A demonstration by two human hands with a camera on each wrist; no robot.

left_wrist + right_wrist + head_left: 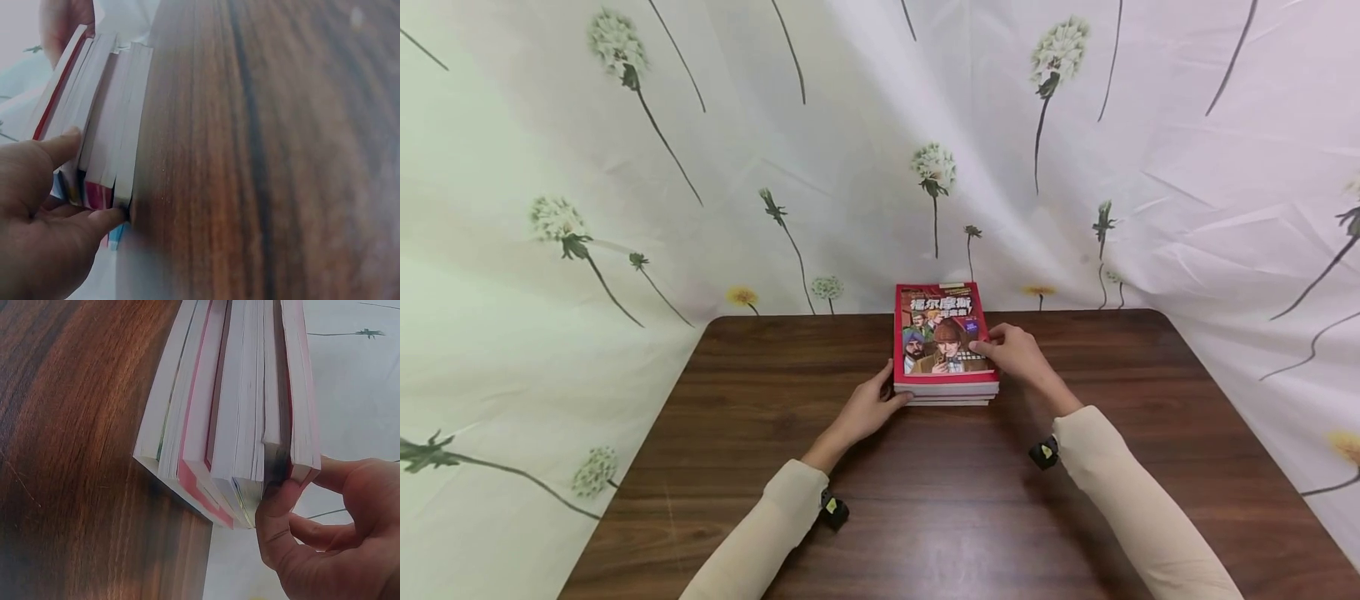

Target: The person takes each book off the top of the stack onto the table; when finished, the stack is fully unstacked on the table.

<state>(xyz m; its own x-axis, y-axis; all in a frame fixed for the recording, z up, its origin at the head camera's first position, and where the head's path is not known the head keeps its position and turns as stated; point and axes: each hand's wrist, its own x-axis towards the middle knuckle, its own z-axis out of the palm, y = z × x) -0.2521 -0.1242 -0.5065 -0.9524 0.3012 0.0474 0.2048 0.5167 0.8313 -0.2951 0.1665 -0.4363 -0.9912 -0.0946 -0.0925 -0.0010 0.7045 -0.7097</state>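
A stack of books [119, 112] lies at the far edge of the brown table, with uneven page edges facing out. Its top book [943, 333] has a red border and a cover of illustrated characters under large Chinese lettering. My left hand [867, 408] holds the near left corner of the stack, thumb across the page edges and fingers round the left side. At the right edge, my right hand [1018, 354] pinches the top book, its thumb on the cover. The right wrist view shows a finger [281, 500] under that book, with a dark gap beneath it.
The wooden table [917, 500] runs from the books toward me. Right behind its far edge hangs a white curtain [865, 167] printed with dandelions. A small black device [833, 510] sits at the left wrist, and another black device [1043, 453] at the right.
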